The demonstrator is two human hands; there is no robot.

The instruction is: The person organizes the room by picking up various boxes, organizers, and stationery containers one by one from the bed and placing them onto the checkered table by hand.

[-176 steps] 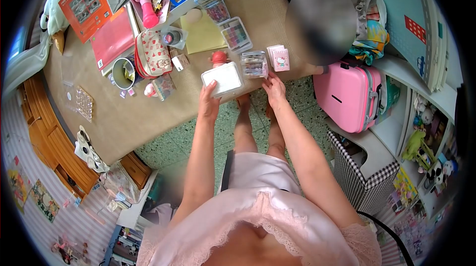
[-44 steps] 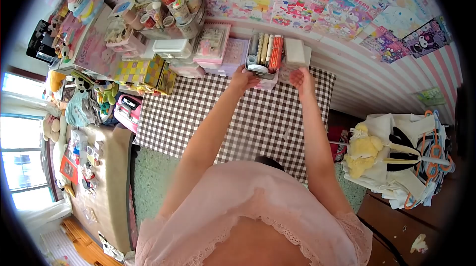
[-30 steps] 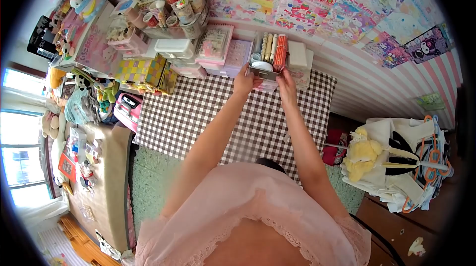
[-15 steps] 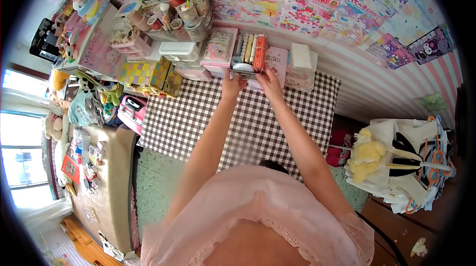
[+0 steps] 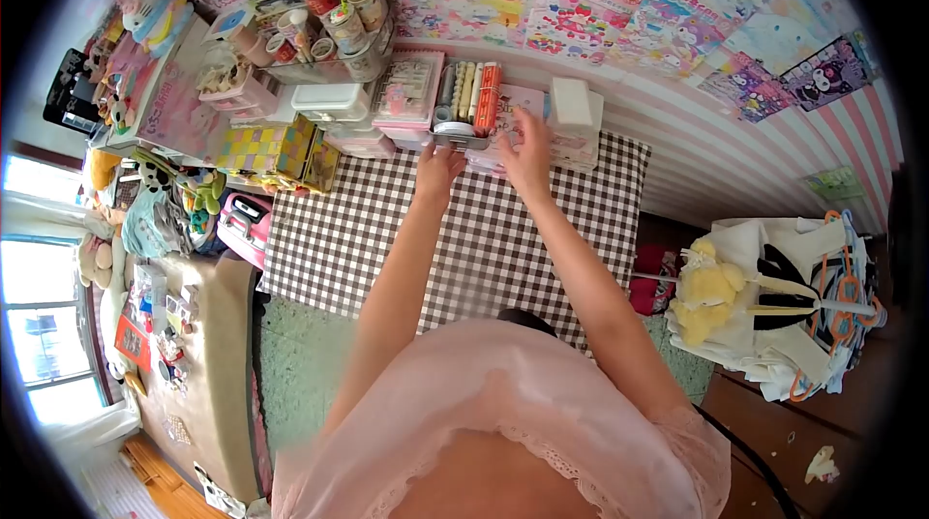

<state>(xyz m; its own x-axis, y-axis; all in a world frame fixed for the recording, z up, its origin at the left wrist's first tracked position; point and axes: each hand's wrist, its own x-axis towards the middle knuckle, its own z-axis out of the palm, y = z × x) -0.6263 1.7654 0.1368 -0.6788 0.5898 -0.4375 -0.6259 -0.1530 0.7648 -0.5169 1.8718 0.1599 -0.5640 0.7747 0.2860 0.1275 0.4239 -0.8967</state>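
Rolls of cream and red stand in a grey open bin [image 5: 468, 141] at the back of the checkered table. At the bin's front edge is my left hand [image 5: 440, 174], its fingers partly hidden under the rim. My right hand [image 5: 527, 153] is just right of the bin, fingers apart and curved, over a pink box [image 5: 524, 101] with nothing visible in its grasp. Left of the bin lies a pink clear-lidded case [image 5: 407, 93]. Stacked white boxes [image 5: 573, 109] are to the right of my right hand.
The checkered table [image 5: 387, 229] carries a white-lidded box [image 5: 332, 102], a yellow patterned box [image 5: 266, 147] and a rack of tape rolls [image 5: 339, 50]. A pink suitcase [image 5: 242, 229] is at the left, clothes on hangers [image 5: 774, 306] at the right.
Over the last second the bin has shifted left, uncovering the pink box beside it. My right hand has since let go of the bin and opened to its right. My left hand stays at the bin's front.
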